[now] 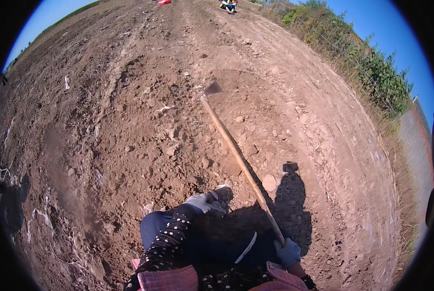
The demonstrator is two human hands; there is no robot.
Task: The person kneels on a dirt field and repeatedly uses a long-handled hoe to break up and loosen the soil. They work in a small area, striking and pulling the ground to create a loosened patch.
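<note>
My right hand (287, 251), in a light work glove, grips the lower end of a hoe's wooden handle (235, 151). The handle runs forward and to the left across the soil. At its far end, the hoe's metal blade (213, 88) rests on loose earth. My left hand (201, 202), also gloved, is low over the ground in front of my bent left knee (153, 223). Its fingers point right, next to a white scrap (223, 186), and shadow hides whether they hold anything. A thin white strip (246, 247) shows between my legs.
Clods and pale scraps of plastic film (165, 108) are scattered over the soil (148, 138). Bushes (377, 76) and a wall (415, 134) border the right side. Far ahead, a person (228, 5) sits on the ground, with a red object (164, 2) to the left.
</note>
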